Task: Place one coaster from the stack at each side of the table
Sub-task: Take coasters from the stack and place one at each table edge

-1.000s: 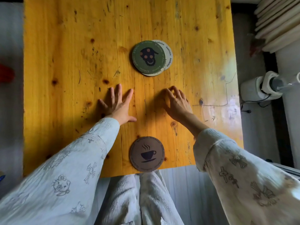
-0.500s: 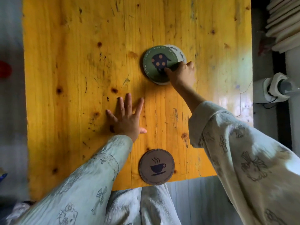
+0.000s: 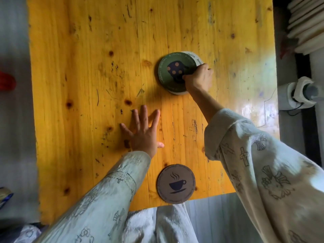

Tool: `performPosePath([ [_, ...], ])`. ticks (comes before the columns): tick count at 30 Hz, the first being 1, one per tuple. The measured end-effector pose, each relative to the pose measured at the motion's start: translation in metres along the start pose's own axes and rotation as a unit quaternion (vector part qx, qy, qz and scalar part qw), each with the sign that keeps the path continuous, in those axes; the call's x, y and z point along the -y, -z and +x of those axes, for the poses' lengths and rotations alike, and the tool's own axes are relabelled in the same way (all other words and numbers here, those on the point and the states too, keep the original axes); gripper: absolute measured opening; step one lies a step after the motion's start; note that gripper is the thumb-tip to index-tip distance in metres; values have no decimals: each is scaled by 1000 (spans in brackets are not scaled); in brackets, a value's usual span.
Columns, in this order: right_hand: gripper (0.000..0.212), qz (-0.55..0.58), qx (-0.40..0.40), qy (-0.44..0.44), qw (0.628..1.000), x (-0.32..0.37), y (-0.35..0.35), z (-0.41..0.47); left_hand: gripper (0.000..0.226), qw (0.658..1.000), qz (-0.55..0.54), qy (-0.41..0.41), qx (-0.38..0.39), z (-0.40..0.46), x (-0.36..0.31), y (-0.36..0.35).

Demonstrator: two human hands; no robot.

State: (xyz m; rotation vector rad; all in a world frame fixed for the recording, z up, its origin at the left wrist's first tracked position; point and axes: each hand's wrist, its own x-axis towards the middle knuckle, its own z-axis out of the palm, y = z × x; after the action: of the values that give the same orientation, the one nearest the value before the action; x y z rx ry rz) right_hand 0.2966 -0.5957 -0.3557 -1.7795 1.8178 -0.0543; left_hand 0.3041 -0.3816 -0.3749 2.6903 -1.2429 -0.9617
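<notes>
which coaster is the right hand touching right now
The green coaster topping the stack, under the right hand; the brown coffee-cup coaster lies alone at the near edge.

A yellow-stained pine table [image 3: 84, 67], knotted, scratched and marked with dark scuffs, fills most of the view from above. Daylight glares off its glossy right edge. Pale grey floorboards [image 3: 15, 128] lie to the left, where a blurred red object [image 3: 7, 82] sits. At right, stacked cream slats [image 3: 306, 23] lean above a white cylindrical device [image 3: 296, 95] with a thin black cable.
</notes>
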Motion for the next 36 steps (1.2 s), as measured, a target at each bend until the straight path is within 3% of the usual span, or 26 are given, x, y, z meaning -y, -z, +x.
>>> performPosePath([
  [5, 31, 143, -3, 18, 990, -20, 5, -10, 113, 1000, 12, -9, 23, 3, 3, 1],
  [10, 20, 267, 42, 22, 963, -44, 34, -43, 112, 997, 37, -6, 65, 7, 4, 2],
  [14, 17, 259, 40, 39, 964, -77, 79, -73, 98, 997, 36, -22, 67, -4, 8, 9],
  [18, 15, 215, 6, 68, 974, -127, 136, -102, 65, 990, -98, 11, 97, -24, -10, 25],
  [22, 13, 178, -52, 66, 980, -191, 193, -130, 47, 987, -135, -30, 79, -56, -64, 32],
  [27, 14, 193, -92, 27, 976, -282, 259, -157, 39, 979, -151, -120, 64, -114, -165, 19],
  [36, 10, 182, -89, 58, 978, -447, 373, -186, 36, 954, -170, -247, 19, -210, -338, -36],
])
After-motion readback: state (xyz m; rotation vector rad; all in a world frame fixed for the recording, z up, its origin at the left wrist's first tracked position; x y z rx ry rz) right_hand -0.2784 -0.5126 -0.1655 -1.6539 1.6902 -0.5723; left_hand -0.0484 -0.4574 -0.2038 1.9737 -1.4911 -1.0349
